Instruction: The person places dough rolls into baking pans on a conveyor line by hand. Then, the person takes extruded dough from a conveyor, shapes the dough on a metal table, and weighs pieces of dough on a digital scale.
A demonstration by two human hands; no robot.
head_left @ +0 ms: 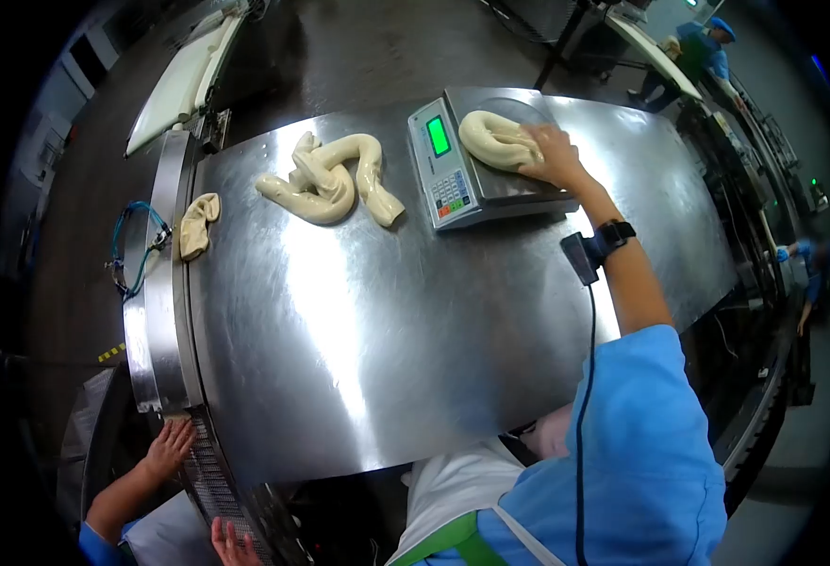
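On the platform of the digital scale [486, 184] rests a cream-coloured dough rope [495, 140], folded into a loop. My right hand [555, 156] grips the right end of this loop, fingers curled over it. The scale's display glows green, but its digits cannot be read. To the left of the scale, a longer, glossy dough rope [325, 184] lies twisted on the metal table. I do not see a hand I can place as my left. A pinkish patch by the table's near edge is too unclear to name.
A small dough piece [199, 226] lies at the left edge of the steel table [415, 321]. Blue tubing [121, 255] loops beside it. At lower left, a co-worker's hand [167, 447] touches a mesh conveyor [209, 462]; another hand [231, 544] is near it. A belt [179, 90] stands beyond.
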